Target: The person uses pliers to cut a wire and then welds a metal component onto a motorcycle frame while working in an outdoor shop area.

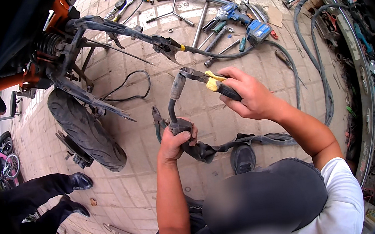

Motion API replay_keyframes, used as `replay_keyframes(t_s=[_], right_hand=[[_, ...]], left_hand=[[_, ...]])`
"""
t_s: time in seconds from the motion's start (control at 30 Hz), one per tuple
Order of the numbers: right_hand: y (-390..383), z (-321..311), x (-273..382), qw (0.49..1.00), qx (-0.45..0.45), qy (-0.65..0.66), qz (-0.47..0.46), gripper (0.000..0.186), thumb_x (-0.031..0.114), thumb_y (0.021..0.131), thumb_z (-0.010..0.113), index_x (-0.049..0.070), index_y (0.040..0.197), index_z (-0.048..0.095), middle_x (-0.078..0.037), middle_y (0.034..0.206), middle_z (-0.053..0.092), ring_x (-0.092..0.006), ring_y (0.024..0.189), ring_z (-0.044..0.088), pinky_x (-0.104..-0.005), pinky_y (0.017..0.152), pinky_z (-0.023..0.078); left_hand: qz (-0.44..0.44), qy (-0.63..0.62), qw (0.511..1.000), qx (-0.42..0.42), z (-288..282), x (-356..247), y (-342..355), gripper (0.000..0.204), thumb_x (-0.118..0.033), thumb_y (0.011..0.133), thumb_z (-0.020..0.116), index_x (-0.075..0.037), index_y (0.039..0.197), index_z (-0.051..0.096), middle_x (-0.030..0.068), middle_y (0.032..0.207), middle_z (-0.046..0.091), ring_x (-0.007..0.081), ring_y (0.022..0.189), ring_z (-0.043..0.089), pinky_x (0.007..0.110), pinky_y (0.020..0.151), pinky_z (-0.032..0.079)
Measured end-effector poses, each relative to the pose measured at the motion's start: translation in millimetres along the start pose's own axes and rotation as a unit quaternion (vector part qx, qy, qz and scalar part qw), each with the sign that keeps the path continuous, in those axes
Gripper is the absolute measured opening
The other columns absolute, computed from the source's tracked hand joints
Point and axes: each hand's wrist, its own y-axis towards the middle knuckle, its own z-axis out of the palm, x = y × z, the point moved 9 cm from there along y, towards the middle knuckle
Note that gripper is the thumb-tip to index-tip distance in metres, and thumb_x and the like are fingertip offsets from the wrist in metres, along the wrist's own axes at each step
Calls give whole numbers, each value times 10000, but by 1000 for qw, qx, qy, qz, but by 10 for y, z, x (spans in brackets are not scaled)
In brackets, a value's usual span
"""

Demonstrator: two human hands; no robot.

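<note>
My left hand [177, 140] is closed around the dark handle of what looks like a welding torch [176, 86], its grey tip pointing up on a bent black neck. In my right hand [250, 94] is a pair of pliers [212, 81] with yellow-and-black handles; the jaws meet the torch's upper end. Whether they grip it firmly I cannot tell. A loose dark sleeve [261, 141] trails from the left hand toward the right. Close beside that hand, a tool with dark jaws and a green handle [155, 115] is partly hidden.
A partly dismantled vehicle frame [92, 23] and a wheel [88, 130] stand at left. Beyond my hands lie a blue power tool [236, 14], a cross wrench [174, 13] and several tools. Thick cables [321, 60] run along the right. Another person's legs [46, 185] are at lower left.
</note>
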Motion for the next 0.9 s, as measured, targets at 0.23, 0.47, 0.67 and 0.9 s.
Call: replay_keyframes(t_s=[0.23, 0.47, 0.67, 0.9], right_hand=[[-238, 615, -87, 724, 131, 636, 232, 189, 105, 859, 590, -23, 997, 582, -158, 1127, 550, -257, 892, 592, -329, 709, 479], [-8, 138, 34, 998, -57, -25, -7, 237, 76, 861, 612, -40, 1066, 583, -97, 983, 615, -197, 903, 610, -368, 762, 505], [-196, 676, -33, 693, 86, 684, 211, 185, 90, 875, 555, -49, 995, 573, -208, 1032, 568, -251, 765, 606, -355, 657, 495], [-6, 298, 53, 979, -30, 199, 31, 264, 92, 872, 594, -73, 1074, 552, -130, 1028, 608, -242, 932, 602, -347, 821, 478]], left_hand=[[7, -22, 1000, 13, 8, 6, 29, 440, -207, 679, 785, -30, 1017, 566, 112, 773, 580, 200, 581, 524, 321, 561, 446], [7, -14, 1000, 4, -38, 10, 25, 438, -214, 688, 783, -30, 1019, 563, 118, 783, 580, 199, 591, 525, 319, 555, 441], [15, -24, 999, 28, -3, -3, 35, 438, -211, 691, 783, -31, 1024, 562, 121, 781, 581, 200, 592, 528, 318, 555, 442], [10, -25, 999, 24, -17, 12, 53, 458, -215, 692, 787, -31, 1048, 566, 122, 781, 584, 199, 592, 528, 323, 559, 445]])
